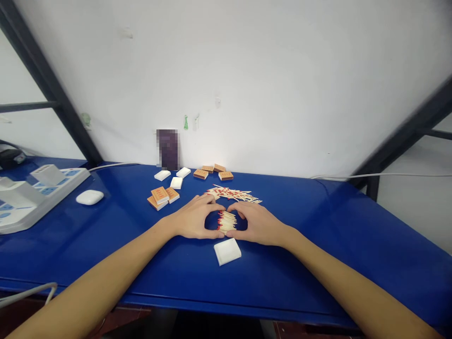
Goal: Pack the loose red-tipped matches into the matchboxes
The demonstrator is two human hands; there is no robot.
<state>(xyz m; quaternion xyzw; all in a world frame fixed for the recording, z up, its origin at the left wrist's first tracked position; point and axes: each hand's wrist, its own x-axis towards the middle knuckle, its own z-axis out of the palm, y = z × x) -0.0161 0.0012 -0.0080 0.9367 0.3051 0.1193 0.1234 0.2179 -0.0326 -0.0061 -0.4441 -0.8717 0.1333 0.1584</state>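
— Where do we find the bundle of matches point(228, 222)?

— We see it on the blue table point(300, 273), between the left hand point(194, 217) and the right hand point(263, 224), its red heads toward the left one.

— And how do we read those hands?

— We see each one curved round and clamped on the bundle, fingers at its far edge, thumb at its near edge. The tips of the two hands almost meet.

— What containers can we point to?

— Just on our side of the thumbs lies a white tray point(228, 252); we can't tell whether its hollow faces up. Beyond the left hand we count three more white trays point(176, 183) and three orange matchboxes point(160, 194), one seemingly resting on another. Four brown-sided matchboxes point(226, 176) sit near the wall point(282, 117). Their insides are hidden from us.

— And the loose matches point(235, 193)?

— We have those in a scattered pile just beyond the hands.

— Can we read any labels?

— We make out reddish marks on the orange tops, too small to read. The dark panel point(169, 149) against the wall is pixelated.
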